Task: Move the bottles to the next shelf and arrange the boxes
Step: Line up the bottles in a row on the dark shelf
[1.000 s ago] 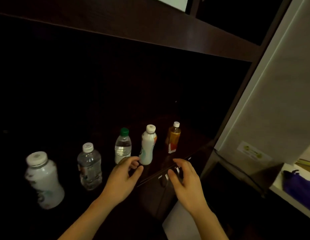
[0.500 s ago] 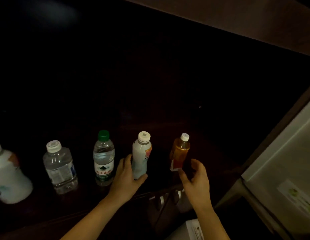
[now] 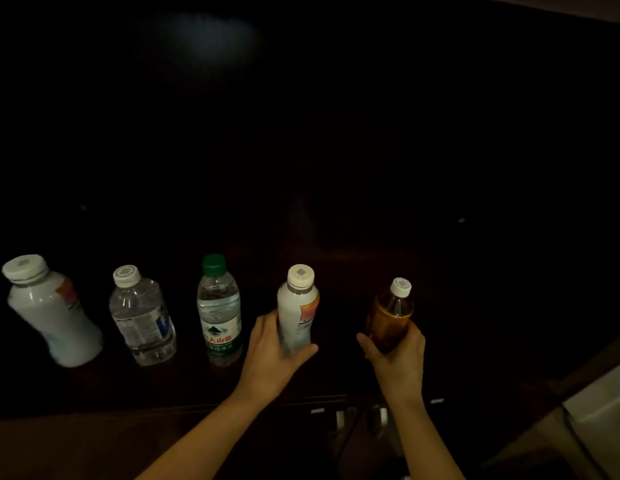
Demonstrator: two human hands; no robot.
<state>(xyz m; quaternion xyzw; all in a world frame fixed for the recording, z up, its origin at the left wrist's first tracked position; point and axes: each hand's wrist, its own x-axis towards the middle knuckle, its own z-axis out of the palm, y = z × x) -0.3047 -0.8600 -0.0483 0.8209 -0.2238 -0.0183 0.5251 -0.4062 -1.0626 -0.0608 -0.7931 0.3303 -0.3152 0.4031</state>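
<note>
Several bottles stand in a row on a dark wooden shelf. My left hand grips the lower part of a slim white bottle with a white cap. My right hand is wrapped around the base of an amber tea bottle at the right end of the row. To the left stand a green-capped water bottle, a clear water bottle and a wide white bottle. No boxes are in view.
The back of the shelf is very dark. Metal cabinet handles show below the shelf's front edge. A pale appliance stands at the lower right beside the cabinet.
Both hands reached forward from the shelf edge. The left closed on the slim white bottle, then the right closed on the amber bottle. The camera swung left and down.
</note>
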